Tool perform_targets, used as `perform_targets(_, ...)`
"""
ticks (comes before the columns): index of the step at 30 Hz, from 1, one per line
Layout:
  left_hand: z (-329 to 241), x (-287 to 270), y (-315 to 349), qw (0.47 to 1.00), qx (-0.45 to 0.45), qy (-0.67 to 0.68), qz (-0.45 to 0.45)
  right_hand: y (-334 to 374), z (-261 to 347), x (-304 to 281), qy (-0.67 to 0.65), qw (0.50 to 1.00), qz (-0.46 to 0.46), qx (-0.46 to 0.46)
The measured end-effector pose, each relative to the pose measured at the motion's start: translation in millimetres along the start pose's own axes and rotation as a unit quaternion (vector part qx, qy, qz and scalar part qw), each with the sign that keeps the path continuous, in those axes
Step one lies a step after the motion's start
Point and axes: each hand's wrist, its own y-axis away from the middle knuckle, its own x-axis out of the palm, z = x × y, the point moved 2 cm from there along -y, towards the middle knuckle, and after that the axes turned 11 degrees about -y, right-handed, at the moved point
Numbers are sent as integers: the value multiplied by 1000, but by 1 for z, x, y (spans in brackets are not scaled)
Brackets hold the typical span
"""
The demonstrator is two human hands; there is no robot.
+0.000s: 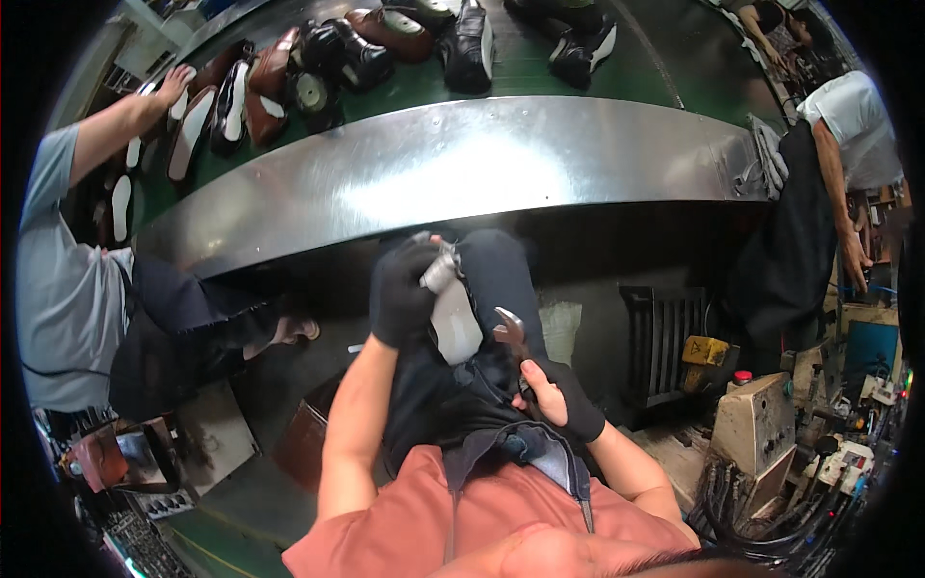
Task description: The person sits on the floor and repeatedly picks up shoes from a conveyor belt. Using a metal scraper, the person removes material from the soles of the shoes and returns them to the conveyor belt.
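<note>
My left hand (403, 292), in a black glove, is closed around a shoe (455, 325) between my thighs. The shoe's whitish underside faces up; its upper blends into my dark trousers. At the fingers of that hand shows a silvery-grey wrapped patch (440, 273), too blurred to tell whether it is finger tape or part of the shoe. Over my other thigh, my right hand (564, 400), also gloved with the thumb and fingertips bare, grips a hammer (511, 332) by its handle. The hammer's metal head is raised, apart from the shoe and to its right.
Ahead, a metal ledge (617, 144) fronts a green conveyor belt (405, 91) with several black and brown shoes. On the left, another person's hand (176, 85) touches a shoe there. At right stand a yellow pedal (706, 351) and a control box (756, 419); another worker stands beyond.
</note>
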Motion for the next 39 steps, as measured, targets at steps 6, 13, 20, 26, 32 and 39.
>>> perform_targets(6, 24, 18, -18, 964, -100, 218, 117, -58, -28, 39, -62, 993, 55, -87)
perform_targets(13, 3, 10, -5, 941, -165, 285, 79, -56, 17, 32, -189, 970, 149, 26)
perform_targets(20, 24, 37, 0, 887, -144, 436, 56, -77, -15, 35, -491, 782, 373, 91)
perform_targets(26, 6, 22, 4, 915, -195, 342, 89, -53, 49, 11, -70, 973, 181, 124)
perform_targets(32, 18, 33, -4, 913, -173, 361, 83, -57, 18, 37, -16, 1000, 6, -13)
perform_targets(39, 52, 27, -2, 925, -172, 330, 81, -94, -28, 61, 228, 934, -114, -251)
